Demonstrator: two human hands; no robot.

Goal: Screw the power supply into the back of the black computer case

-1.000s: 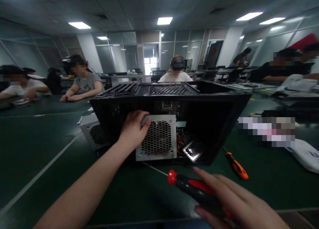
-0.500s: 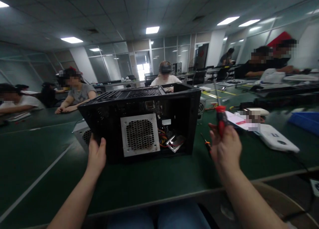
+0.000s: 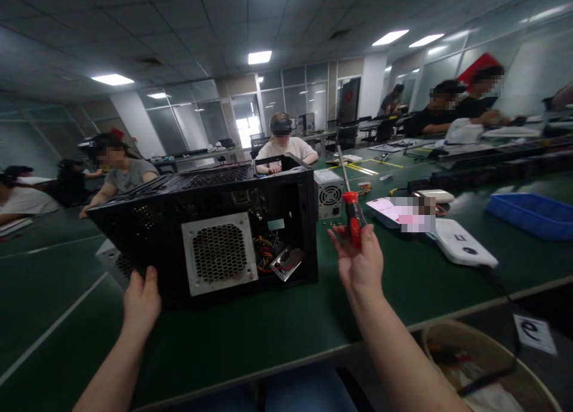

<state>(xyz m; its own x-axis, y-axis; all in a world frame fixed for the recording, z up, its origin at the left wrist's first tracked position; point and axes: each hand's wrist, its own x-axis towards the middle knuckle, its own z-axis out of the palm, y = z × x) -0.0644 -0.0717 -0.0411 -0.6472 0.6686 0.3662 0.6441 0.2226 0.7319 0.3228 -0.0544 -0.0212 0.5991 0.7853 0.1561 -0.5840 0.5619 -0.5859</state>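
Head view. Computer case [image 3: 134, 239]: on green table [image 3: 250, 334], left of centre; long axis roughly nine to three o'clock, open side facing six. Vented silver box [image 3: 219, 254]: within that open side. Left hand [image 3: 142, 298]: grasping the case's lower edge at eight, apparently to steady it. Right hand [image 3: 360, 260]: wrapped around screwdriver [image 3: 354, 218], at three, apart from the case; shaft nearly upright, tip toward half past eleven, presumably raised for clearance.

A blue tray [image 3: 528, 222] is lying near a white device [image 3: 465, 243] on the bench [image 3: 250, 334]; a beige bin [image 3: 461, 333] is standing below the edge. A white-shirted person [image 3: 295, 148] is sitting opposite; ceiling lights [image 3: 259, 58] are glowing.
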